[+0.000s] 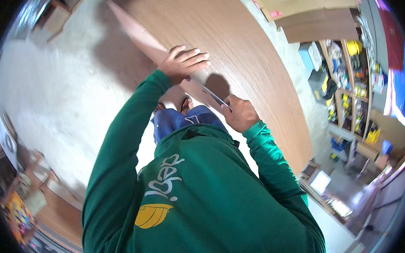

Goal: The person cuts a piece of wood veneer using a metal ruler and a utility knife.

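seen from above through a wide fisheye lens, a person in a green hooded sweatshirt point(198, 200) is bent over a large wood-grain panel point(226, 44) that stretches diagonally across a pale concrete floor point(60, 94). the left hand point(184, 63) is laid flat with fingers spread, pressed down on a long narrow strip point(138, 32) of lighter board that lies along the panel's near edge. the right hand point(239, 112) is closed in a fist around a thin, blade-like tool point(213, 97), which is angled toward the strip just beside the left hand; whether it is a knife or a scraper cannot be told. the tool's tip seems to be at the edge where strip and panel meet, close below the left wrist. shelves point(349, 75) filled with yellow and dark boxes are seen at the right, well apart from the work, and flat cardboard point(307, 12) lies at the top. the main risk is judged to be the nearness of the tool to the bracing hand: if the tool were pushed hard and slipped off the edge, it could be driven into the left wrist or fingers. the strip could also be shifted if the pressure of the flat hand were eased, so that the edge would be gouged or the strip split. balance could be lost too, since the body is leaned far over the panel.
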The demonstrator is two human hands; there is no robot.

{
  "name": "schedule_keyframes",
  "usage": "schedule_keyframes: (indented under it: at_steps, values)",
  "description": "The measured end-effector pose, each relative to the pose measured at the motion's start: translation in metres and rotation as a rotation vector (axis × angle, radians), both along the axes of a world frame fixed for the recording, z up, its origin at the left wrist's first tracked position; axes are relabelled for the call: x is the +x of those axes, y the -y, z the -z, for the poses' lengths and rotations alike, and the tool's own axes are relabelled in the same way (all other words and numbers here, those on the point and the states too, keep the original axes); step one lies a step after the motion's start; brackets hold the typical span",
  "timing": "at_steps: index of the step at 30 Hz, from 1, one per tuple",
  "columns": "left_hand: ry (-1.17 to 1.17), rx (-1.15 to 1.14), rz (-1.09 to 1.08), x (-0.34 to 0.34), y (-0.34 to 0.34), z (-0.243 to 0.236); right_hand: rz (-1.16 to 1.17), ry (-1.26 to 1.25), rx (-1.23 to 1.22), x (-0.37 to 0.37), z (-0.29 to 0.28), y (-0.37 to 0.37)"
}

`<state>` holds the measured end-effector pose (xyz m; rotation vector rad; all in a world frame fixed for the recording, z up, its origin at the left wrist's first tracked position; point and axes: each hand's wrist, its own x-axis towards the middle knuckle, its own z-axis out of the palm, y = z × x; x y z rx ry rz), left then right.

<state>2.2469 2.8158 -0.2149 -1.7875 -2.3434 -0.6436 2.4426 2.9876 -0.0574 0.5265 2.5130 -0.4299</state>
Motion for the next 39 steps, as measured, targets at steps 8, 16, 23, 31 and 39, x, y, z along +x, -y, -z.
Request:
schedule_keyframes:
  at_steps: [8, 16, 23, 31, 39]
  values:
    - [-0.096, -0.069, 0.003, 0.011, 0.002, -0.018, 0.318, -0.355, -0.277, 0.035, 0.023, 0.017]
    - [0.001, -0.195, 0.182, -0.005, -0.014, -0.041, 0.543, -0.528, -0.349, 0.044, 0.013, 0.027]
    - [-0.059, -0.398, 0.446, -0.012, -0.031, -0.063, 1.181, -0.876, -0.375, 0.041, 0.029, 0.095]
    - [-0.157, -0.507, 0.603, -0.015, -0.041, -0.071, 1.91, -1.243, 0.069, -0.02, 0.061, 0.133]
    - [-0.241, -0.469, 0.625, -0.019, -0.036, -0.057, 1.924, -1.186, 0.249, -0.033, 0.056, 0.134]
